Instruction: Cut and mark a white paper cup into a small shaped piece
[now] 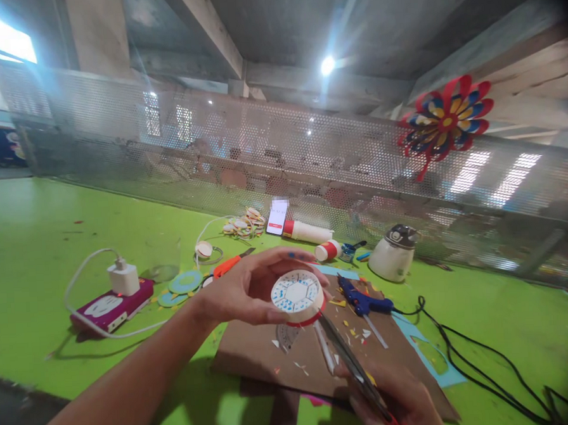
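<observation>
My left hand (262,283) is wrapped around a short, round paper cup base (296,292), white with a red edge. Its face carries a hexagon outline and blue marks. From the lower right my right hand (393,391) grips scissors (351,355) with dark metal blades and a bit of red handle showing. The blade tips reach the cup base's red edge; whether they cut into it I cannot tell. Beneath both hands lies a brown cardboard sheet (253,353) strewn with paper scraps, with a clear protractor (288,337) partly hidden under the cup base.
A blue glue gun (365,299) rests on the cardboard, its black cord running right. Behind stand a white penguin-like container (393,254), paper cups (311,231) and a phone (277,216). Left are an orange cutter (229,264) and a purple power strip (112,307). Mesh borders the green table (24,251).
</observation>
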`<state>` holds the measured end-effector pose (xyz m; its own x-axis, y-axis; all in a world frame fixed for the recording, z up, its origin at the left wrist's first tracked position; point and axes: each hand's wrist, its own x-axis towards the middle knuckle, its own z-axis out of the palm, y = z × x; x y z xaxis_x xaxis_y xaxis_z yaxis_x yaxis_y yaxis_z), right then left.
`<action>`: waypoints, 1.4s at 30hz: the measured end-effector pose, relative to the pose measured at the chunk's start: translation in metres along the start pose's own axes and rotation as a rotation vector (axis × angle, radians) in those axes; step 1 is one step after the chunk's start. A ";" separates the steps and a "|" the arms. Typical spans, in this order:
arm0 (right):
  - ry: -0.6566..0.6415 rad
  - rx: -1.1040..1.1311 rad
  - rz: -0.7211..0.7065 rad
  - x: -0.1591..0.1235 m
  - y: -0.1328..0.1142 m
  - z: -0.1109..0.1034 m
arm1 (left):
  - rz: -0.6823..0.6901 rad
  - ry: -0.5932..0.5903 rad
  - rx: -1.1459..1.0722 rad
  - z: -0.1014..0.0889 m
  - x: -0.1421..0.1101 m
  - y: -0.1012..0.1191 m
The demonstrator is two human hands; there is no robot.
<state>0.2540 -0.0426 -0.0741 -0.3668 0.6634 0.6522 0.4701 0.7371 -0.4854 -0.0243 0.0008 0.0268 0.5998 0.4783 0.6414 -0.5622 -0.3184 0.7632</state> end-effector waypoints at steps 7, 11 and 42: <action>-0.004 0.074 -0.007 0.000 -0.001 0.004 | -0.002 0.009 0.016 -0.001 0.000 0.000; -0.032 0.143 0.068 -0.004 0.002 0.007 | -0.034 0.030 0.036 -0.001 -0.001 0.001; -0.029 0.044 0.113 -0.004 -0.001 0.006 | -0.114 0.056 0.146 -0.003 -0.002 0.008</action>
<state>0.2503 -0.0448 -0.0798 -0.3368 0.7453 0.5753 0.4744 0.6622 -0.5801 -0.0315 -0.0002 0.0310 0.6200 0.5612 0.5483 -0.4015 -0.3735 0.8362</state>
